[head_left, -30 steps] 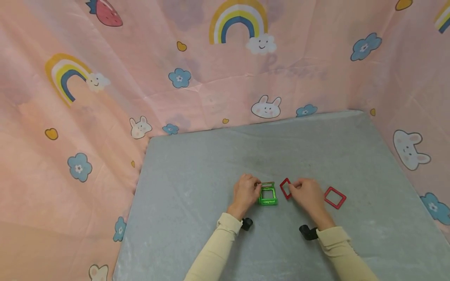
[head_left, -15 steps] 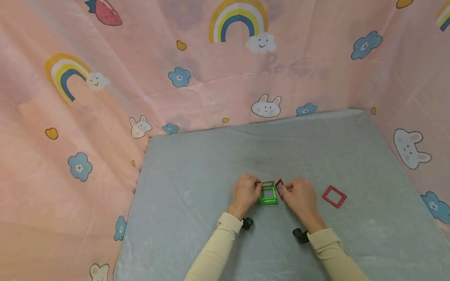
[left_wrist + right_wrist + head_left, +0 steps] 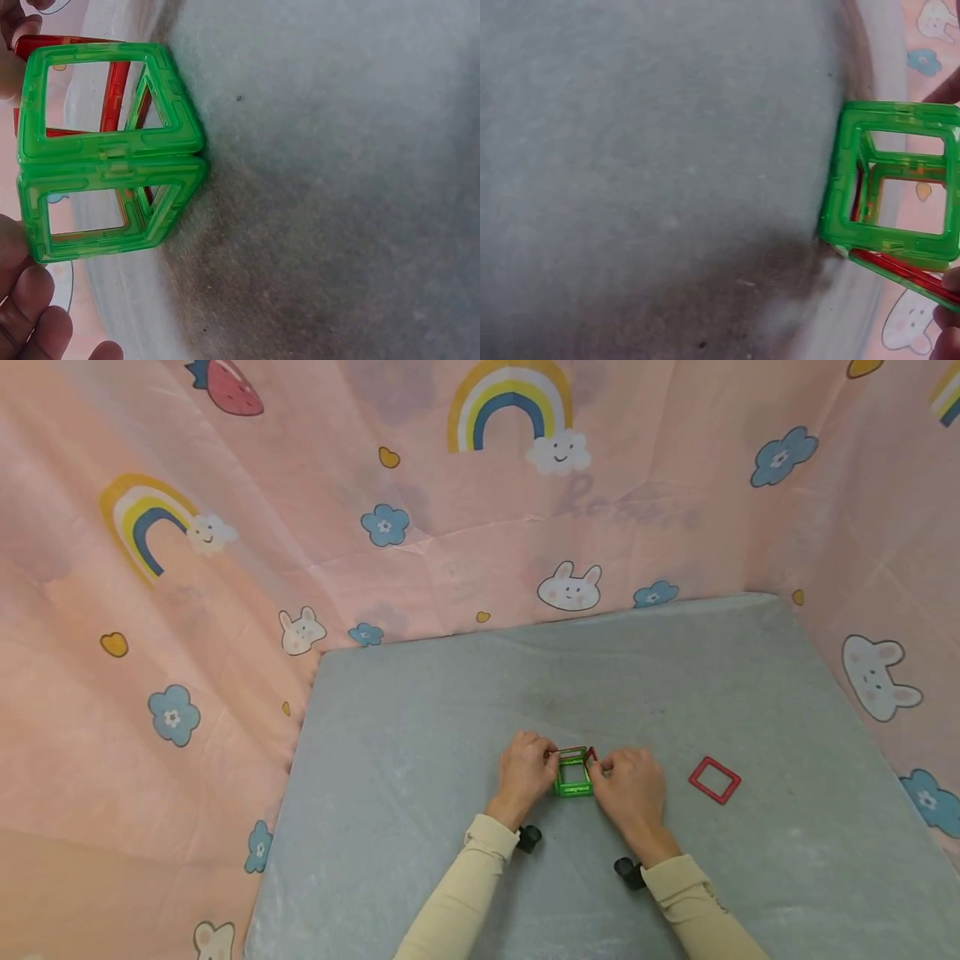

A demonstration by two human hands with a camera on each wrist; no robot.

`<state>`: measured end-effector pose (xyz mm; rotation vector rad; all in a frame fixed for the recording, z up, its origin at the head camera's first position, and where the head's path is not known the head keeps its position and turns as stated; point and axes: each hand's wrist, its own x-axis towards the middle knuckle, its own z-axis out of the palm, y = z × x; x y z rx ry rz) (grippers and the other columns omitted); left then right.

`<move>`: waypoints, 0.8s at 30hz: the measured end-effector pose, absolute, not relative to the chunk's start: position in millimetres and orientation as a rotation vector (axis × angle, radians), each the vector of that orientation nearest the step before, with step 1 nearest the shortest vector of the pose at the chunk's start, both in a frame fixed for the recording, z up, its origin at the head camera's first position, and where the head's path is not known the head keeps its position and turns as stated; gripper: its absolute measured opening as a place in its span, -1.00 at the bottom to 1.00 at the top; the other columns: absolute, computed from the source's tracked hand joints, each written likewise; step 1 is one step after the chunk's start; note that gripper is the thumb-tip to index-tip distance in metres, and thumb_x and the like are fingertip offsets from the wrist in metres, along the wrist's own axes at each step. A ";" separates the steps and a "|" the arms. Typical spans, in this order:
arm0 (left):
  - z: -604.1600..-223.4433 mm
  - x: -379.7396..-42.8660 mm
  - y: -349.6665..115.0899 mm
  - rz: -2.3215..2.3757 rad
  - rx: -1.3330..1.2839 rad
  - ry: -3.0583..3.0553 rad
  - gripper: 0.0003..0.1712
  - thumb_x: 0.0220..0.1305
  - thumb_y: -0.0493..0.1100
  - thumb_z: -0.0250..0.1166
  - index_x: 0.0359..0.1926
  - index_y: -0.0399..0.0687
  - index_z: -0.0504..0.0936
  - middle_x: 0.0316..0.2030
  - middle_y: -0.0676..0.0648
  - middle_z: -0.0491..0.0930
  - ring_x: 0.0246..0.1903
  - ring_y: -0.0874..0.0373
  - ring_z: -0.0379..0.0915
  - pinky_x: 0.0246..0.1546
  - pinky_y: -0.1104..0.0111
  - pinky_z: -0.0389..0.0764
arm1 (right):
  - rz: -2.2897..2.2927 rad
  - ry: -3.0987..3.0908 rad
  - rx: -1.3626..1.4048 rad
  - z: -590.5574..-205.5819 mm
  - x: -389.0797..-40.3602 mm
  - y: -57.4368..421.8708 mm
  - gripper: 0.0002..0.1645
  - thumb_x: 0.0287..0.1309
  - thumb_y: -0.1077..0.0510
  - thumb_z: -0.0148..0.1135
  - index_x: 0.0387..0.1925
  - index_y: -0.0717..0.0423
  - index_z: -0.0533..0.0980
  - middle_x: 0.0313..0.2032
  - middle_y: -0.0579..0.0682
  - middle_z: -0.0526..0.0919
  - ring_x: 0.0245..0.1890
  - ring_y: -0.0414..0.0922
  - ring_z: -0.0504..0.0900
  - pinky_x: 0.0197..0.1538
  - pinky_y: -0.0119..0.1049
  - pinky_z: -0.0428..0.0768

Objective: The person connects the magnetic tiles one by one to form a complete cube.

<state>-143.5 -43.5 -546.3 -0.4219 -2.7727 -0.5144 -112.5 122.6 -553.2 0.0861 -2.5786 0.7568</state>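
Note:
An open box of green see-through magnetic tiles stands on the grey cloth between the two hands. My left hand pinches its left wall near the top corner; the thumb and fingertips appear in the left wrist view. At the box's right side, my right hand pinches a red square magnetic tile, mostly covered by the fingers. The right wrist view shows a red edge beside a slanting green tile under the box's corner. Whether the red tile is attached is unclear.
Another red square tile lies flat to the right of my right hand. Grey cloth covers the table. A pink patterned curtain hangs along the back and sides. Black wrist cameras sit below both hands.
My right hand has moved left, carrying the red tile from beside the green box up to its right side. The left hand has stayed on the box.

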 end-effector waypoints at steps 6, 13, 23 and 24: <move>-547.6 -143.7 -42.5 -0.498 -0.441 -2.759 -0.92 0.18 -0.11 0.40 -0.44 0.10 0.77 -0.50 0.14 0.59 -0.45 0.27 0.41 -0.49 0.51 0.47 | 0.660 -2.581 0.090 -556.2 -111.0 120.0 -0.82 -0.12 0.21 0.35 -0.70 0.20 0.61 -0.65 0.11 0.58 -0.56 0.15 0.49 -0.49 0.08 0.42; -547.8 -143.3 -41.6 -0.502 -0.448 -2.752 -0.93 0.15 -0.11 0.42 -0.45 0.10 0.77 -0.51 0.14 0.59 -0.46 0.26 0.41 -0.51 0.51 0.46 | 0.651 -2.593 0.079 -558.1 -109.2 117.3 -0.83 -0.12 0.22 0.37 -0.67 0.21 0.58 -0.61 0.13 0.58 -0.51 0.17 0.47 -0.46 0.06 0.37; -547.9 -143.2 -41.5 -0.504 -0.463 -2.740 -0.92 0.16 -0.12 0.42 -0.46 0.08 0.76 -0.51 0.14 0.59 -0.46 0.26 0.41 -0.49 0.52 0.46 | 0.680 -2.616 0.058 -558.7 -109.0 116.1 -0.82 -0.08 0.23 0.35 -0.67 0.21 0.57 -0.61 0.12 0.57 -0.53 0.14 0.45 -0.44 0.06 0.38; -548.1 -143.1 -41.6 -0.503 -0.464 -2.739 -0.92 0.16 -0.13 0.42 -0.46 0.08 0.76 -0.51 0.13 0.59 -0.47 0.26 0.41 -0.49 0.52 0.46 | 0.679 -2.617 0.056 -558.6 -108.8 116.1 -0.82 -0.08 0.23 0.35 -0.67 0.21 0.57 -0.61 0.12 0.57 -0.53 0.14 0.45 -0.44 0.06 0.38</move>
